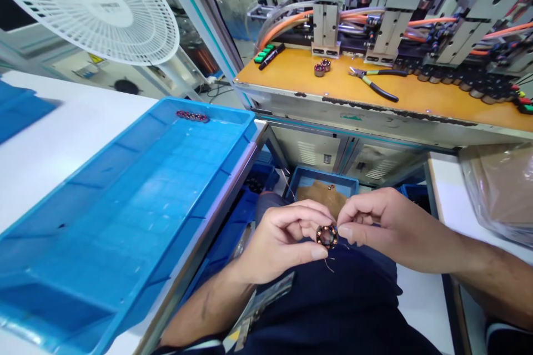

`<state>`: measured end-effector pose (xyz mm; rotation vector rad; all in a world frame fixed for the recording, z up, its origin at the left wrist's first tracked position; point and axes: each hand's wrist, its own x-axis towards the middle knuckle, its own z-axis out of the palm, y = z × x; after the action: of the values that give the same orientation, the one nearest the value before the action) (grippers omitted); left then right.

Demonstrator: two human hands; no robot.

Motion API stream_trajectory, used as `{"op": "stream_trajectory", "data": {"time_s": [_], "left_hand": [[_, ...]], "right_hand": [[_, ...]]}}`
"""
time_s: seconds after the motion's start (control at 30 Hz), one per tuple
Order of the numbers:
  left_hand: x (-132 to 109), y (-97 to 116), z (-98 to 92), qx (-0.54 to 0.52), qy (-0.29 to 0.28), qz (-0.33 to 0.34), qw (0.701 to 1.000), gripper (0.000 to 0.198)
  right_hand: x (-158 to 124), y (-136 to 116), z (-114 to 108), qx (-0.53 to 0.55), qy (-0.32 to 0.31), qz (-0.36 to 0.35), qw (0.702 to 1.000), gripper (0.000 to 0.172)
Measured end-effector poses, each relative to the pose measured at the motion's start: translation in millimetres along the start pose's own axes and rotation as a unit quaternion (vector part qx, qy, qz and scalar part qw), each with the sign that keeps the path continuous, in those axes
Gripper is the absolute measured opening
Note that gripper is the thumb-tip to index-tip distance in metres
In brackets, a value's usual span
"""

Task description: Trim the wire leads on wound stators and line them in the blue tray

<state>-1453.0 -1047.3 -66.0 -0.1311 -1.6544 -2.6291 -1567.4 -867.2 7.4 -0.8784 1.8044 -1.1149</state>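
Note:
Between the thumb and fingers of my left hand [287, 236] is a small ring-shaped motor stator [327, 237] with copper windings, its open centre facing up at me. Thin loose wire ends stick out below and beside it. My right hand [385, 227] is closed in a pinch at the stator's right edge. Its fingertips seem to grip a wire end there, though the wire inside the pinch is too fine to see clearly. Both hands are held above my lap.
A large blue tray [158, 108] on the left holds a short row of stators [192, 116]. Ahead, an orange bench [287, 77] carries pliers [377, 82], two stators [322, 67], a black marker [271, 57] and machine fixtures. A white fan [104, 8] stands upper left; below lies a blue bin [308, 173].

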Motion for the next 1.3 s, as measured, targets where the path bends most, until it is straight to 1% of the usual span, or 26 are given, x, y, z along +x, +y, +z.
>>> {"op": "stream_trajectory", "data": {"time_s": [0.07,0.17,0.3,0.4,0.57,0.77,0.8,0.83,0.9,0.93,0.97,1.0,1.07,1.1,1.13,1.2,1.3], "left_hand": [[-1.0,-1.2,-0.5,-0.032,-0.004,-0.013,0.999,0.031],[-1.4,-1.8,-0.3,-0.065,-0.016,-0.02,0.998,0.037],[0.1,-0.5,2.7,-0.073,-0.038,-0.001,0.997,0.04],[0.8,-0.8,4.8,-0.06,-0.041,0.022,0.997,0.041],[-0.4,-3.6,4.8,-0.009,-0.02,0.072,0.997,0.044],[-2.2,-5.0,3.8,0.034,-0.02,0.114,0.993,0.04],[-2.4,-5.2,3.7,0.039,-0.023,0.118,0.992,0.039],[-2.5,-5.2,3.7,0.042,-0.026,0.12,0.992,0.038],[-2.5,-4.7,3.4,0.038,-0.03,0.115,0.992,0.037],[-2.3,-4.1,3.2,0.028,-0.03,0.107,0.993,0.036],[-1.9,-3.4,3.0,0.013,-0.032,0.097,0.995,0.035],[-1.5,-2.6,2.9,-0.006,-0.036,0.084,0.996,0.033],[-0.4,-1.0,3.3,-0.049,-0.052,0.05,0.996,0.032],[0.2,-0.4,3.7,-0.068,-0.061,0.03,0.995,0.031],[0.6,0.1,4.3,-0.088,-0.066,0.012,0.994,0.031],[1.1,0.5,5.6,-0.121,-0.07,-0.017,0.99,0.032],[1.1,0.6,6.6,-0.144,-0.07,-0.034,0.987,0.032]], "right_hand": [[-1.5,1.7,1.5,-0.013,0.011,-0.039,0.999,0.015],[-3.6,6.1,6.0,-0.003,0.021,-0.089,0.996,0.013],[-6.5,12.3,11.7,0.029,0.018,-0.109,0.993,0.014],[-8.6,14.4,14.6,0.042,0.023,-0.118,0.992,0.014],[-11.6,13.0,19.6,0.051,0.034,-0.137,0.989,0.015],[-14.2,11.4,24.6,-0.009,0.059,-0.152,0.987,0.014],[-15.1,11.7,23.5,-0.019,0.054,-0.163,0.985,0.014],[-16.1,12.3,21.4,-0.033,0.036,-0.182,0.982,0.014],[-18.3,14.7,14.4,-0.081,-0.006,-0.232,0.969,0.01],[-19.0,16.2,10.2,-0.118,-0.009,-0.259,0.958,0.007],[-19.2,17.9,6.1,-0.164,0.009,-0.287,0.944,0.003],[-18.8,19.4,2.5,-0.212,0.045,-0.313,0.925,0.003],[-15.6,21.2,-1.6,-0.286,0.122,-0.363,0.878,0.011],[-13.1,21.3,-1.8,-0.308,0.139,-0.389,0.857,0.014],[-10.3,20.8,-1.0,-0.32,0.141,-0.412,0.842,0.016],[-4.5,18.5,2.3,-0.324,0.13,-0.447,0.823,0.016],[1.3,13.8,6.4,-0.319,0.123,-0.471,0.813,0.009]]}}
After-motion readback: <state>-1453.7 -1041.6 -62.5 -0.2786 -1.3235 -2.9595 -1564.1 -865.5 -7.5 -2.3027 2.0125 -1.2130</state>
